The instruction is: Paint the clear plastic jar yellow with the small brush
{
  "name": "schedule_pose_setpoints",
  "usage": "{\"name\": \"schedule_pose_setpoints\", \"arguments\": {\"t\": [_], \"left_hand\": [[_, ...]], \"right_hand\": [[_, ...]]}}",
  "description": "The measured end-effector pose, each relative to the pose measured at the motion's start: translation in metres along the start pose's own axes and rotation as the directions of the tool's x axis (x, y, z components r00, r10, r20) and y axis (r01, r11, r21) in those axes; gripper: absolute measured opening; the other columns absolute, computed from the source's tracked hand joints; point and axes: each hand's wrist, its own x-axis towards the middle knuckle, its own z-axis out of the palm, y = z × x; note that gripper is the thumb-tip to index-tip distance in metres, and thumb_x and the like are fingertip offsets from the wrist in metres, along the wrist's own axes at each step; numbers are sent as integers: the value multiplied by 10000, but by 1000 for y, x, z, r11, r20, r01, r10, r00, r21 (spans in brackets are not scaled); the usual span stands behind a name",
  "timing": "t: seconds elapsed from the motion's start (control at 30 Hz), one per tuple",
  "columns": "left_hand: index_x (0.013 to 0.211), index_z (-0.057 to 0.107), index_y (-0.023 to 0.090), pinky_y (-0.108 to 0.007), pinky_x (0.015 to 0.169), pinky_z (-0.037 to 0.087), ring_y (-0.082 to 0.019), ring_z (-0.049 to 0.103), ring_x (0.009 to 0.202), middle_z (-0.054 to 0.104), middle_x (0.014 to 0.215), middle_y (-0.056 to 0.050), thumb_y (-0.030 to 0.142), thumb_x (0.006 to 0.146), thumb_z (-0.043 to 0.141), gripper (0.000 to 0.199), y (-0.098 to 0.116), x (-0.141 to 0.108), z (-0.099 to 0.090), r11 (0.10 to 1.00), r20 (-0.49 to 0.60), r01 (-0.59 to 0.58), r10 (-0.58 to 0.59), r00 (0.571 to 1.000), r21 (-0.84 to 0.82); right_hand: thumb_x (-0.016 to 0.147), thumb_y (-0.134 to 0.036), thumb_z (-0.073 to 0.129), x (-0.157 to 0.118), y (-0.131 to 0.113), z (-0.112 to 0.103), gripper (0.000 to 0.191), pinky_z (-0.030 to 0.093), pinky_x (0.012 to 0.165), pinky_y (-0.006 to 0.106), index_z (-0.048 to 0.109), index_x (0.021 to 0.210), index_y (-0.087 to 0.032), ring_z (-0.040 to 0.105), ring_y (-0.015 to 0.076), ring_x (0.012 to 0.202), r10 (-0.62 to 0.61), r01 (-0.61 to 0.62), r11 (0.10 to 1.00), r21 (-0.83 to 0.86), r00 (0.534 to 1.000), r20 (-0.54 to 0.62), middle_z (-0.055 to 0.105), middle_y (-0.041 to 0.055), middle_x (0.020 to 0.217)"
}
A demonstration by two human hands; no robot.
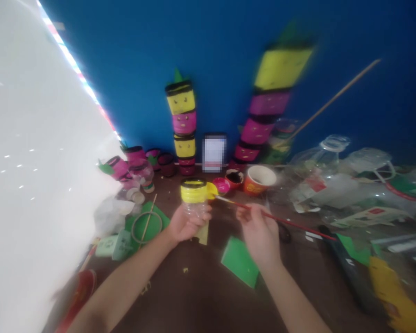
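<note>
My left hand [190, 223] is wrapped round the lower, clear part of a small plastic jar [194, 196]. Yellow paint covers the jar's upper part, and its rim is black. In my right hand [258, 226] is a long red paintbrush [291, 221], held near the bristle end. Its tip reaches left toward a yellow paint container [212, 189] just behind the jar; I cannot tell whether the two touch. Beside that container stand a pink paint pot [222, 186], a dark paint cup [235, 177] and a red paper cup [260, 179]. A green sheet [241, 262] lies below my right hand.
Two stacks of yellow and pink painted jars [184, 122] stand against the blue wall, the right one leaning. Clear plastic bottles [327, 166] and scraps crowd the right side. A wooden hoop [147, 227] and green paper lie left. A dark long tool [346, 263] lies front right.
</note>
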Motion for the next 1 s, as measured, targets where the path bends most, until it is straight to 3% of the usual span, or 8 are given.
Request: {"name": "schedule_pose_setpoints", "arguments": {"t": [0.27, 0.47, 0.7, 1.0], "left_hand": [[956, 535, 68, -79, 275, 241, -16, 361, 387, 465, 664, -38, 263, 870, 326, 298, 0, 2, -5, 999, 14, 28, -29, 999, 38], [966, 492, 106, -75, 254, 232, -5, 326, 357, 420, 661, 5, 269, 852, 340, 251, 2, 0, -11, 1000, 17, 19, -20, 1000, 11], [924, 506, 105, -69, 230, 204, 2, 319, 323, 406, 635, 17, 266, 849, 363, 227, 4, 4, -25, 997, 124, 74, -78, 989, 35], [848, 535, 87, -52, 221, 187, 27, 268, 263, 427, 582, 25, 291, 873, 359, 270, 3, 3, -32, 990, 232, 110, -127, 964, 88]], "right_hand": [[645, -388, 740, -7, 0, 5, 222, 503, 553, 229, 648, 695, -192, 605, 104, 571, 27, -23, 999, -28, 991, 130, 636, -2, 607], [639, -387, 746, 1, 3, -2, 228, 498, 566, 213, 649, 709, -193, 606, 95, 583, -46, 47, 998, -35, 999, 20, 639, -3, 618], [656, -385, 735, -4, 1, 0, 207, 499, 547, 213, 649, 691, -200, 597, 92, 565, 21, -19, 1000, -11, 989, 149, 631, -8, 605], [631, -385, 752, 0, 4, -2, 229, 503, 564, 212, 653, 699, -190, 604, 95, 574, -2, 4, 1000, -22, 998, 67, 641, 1, 617]]}}
